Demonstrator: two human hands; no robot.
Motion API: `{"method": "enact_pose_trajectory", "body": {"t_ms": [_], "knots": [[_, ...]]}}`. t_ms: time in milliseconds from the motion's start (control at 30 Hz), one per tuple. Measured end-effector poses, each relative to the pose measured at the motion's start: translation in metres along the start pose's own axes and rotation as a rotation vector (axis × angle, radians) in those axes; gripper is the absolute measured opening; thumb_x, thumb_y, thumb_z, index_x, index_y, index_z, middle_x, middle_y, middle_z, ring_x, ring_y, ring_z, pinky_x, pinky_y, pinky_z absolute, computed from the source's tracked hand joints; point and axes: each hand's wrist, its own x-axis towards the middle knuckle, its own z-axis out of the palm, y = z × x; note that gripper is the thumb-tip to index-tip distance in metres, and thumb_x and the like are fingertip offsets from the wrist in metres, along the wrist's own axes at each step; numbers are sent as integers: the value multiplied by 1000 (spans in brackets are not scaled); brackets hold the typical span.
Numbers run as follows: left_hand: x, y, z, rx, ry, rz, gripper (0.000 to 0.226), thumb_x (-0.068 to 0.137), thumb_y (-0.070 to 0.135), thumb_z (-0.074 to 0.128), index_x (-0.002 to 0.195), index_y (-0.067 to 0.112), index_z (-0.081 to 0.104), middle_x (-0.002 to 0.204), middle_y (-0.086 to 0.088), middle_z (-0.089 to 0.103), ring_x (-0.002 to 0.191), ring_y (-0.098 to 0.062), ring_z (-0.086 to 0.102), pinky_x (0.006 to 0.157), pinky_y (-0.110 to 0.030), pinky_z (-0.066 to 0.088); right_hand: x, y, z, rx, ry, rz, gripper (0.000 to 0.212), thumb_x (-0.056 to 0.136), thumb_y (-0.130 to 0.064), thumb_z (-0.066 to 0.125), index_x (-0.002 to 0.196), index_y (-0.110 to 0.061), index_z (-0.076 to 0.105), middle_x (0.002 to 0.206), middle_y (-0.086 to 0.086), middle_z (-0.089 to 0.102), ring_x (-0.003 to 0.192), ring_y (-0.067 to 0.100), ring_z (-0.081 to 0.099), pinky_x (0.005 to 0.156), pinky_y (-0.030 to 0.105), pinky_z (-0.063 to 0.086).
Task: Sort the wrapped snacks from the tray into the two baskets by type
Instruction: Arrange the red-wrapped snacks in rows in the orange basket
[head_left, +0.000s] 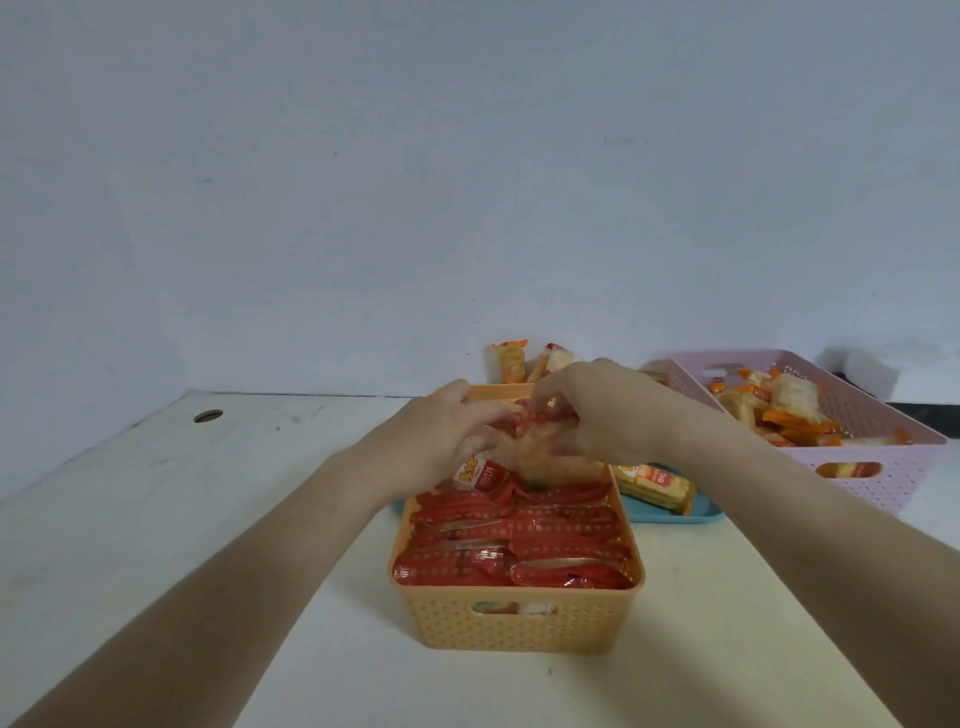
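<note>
Orange perforated basket (519, 618) near the middle of the white table (182, 519), packed almost to the rim with red-wrapped snacks (519, 540) lying in overlapping rows. Through its front handle slot, more wrappers, too small to tell apart.

Both hands over the basket's far end. Left hand (441, 441) and right hand (608, 410) together pinching one red-edged snack packet (545, 441), fingers closed on its upper seam, the packet hanging upright just above the red pile. Beside the left hand, another red and white packet (475, 475) tilted on the heap.

Behind the orange basket, blue tray (696, 512) mostly hidden, its right end showing, with an orange-labelled cracker packet (657, 486) lying on it.

Toward the table's right edge, pink perforated basket (883, 467), partly filled with orange-wrapped snacks (779, 410) in a loose jumble; one visible through its front handle slot.

At the table's far edge against the wall (363, 182), a few packets (519, 361) standing behind the hands, orange and red trimmed. Near the far left corner, a round hole (208, 415) in the tabletop.
</note>
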Motion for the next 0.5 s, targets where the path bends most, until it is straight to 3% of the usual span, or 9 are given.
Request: {"method": "enact_pose_trajectory", "body": {"t_ms": [67,133,233,367,433,500], "knots": [[1,2,-4,-130,-14,-53,57,83,36,73,134,34,46,95,14,45,81,-7,50,70,-20,36,2,-3,5,-62,-17,-8,41,85,-19,62,125,-28,57,120,-3,61,106,19,57,85,33,51],[0,4,-3,-146,-93,-100,67,75,31,80,131,32,42,87,18,50,74,-2,50,63,-16,37,4,-3,10,-98,-31,-10,42,83,-15,59,122,-29,58,117,-3,62,104,20,58,83,38,53],[-2,6,3,-65,-95,-94,50,85,24,69,126,31,41,80,16,51,73,-5,51,61,-22,40,5,-2,16,-128,-44,-7,33,83,-18,61,113,-31,60,102,-5,63,99,21,59,80,40,54],[1,5,-8,-155,38,-131,41,89,17,65,118,32,40,101,12,59,86,-15,59,75,-30,48,7,-2,23,-120,-42,5,26,85,-32,64,111,-32,61,101,-8,64,88,15,56,73,34,54],[0,6,-17,-139,55,-141,41,87,17,68,119,33,48,113,5,65,96,-18,64,85,-34,52,7,-3,25,-135,-24,11,25,86,-34,64,111,-33,61,101,-10,63,86,15,54,62,29,48],[-1,7,-24,-16,28,-119,37,86,18,70,120,30,60,113,4,67,102,-17,62,90,-34,50,5,-5,26,-175,-17,30,20,88,-28,60,108,-32,61,91,-11,56,84,15,53,50,24,35]]}}
